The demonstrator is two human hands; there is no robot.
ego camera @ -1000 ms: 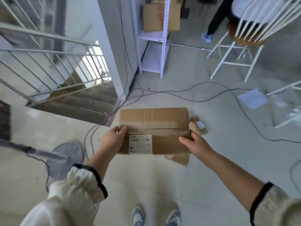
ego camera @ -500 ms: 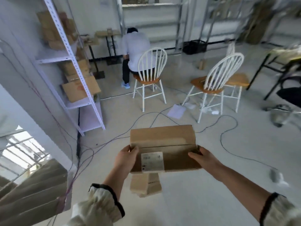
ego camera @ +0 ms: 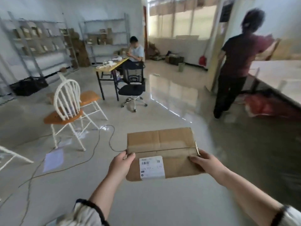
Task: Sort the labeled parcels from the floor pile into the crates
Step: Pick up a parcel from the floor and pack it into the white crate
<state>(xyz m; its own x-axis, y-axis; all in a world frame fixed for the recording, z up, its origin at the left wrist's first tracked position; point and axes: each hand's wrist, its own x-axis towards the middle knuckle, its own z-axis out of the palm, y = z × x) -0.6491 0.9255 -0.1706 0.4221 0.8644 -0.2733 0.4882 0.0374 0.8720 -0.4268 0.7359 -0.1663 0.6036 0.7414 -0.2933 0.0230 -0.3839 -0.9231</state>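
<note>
Head view shows a flat cardboard parcel, label up, held above the near floor, left hand gripping its left edge and right hand its right edge, so this one looks picked but not yet crated; the floor pile is out of view.
</note>
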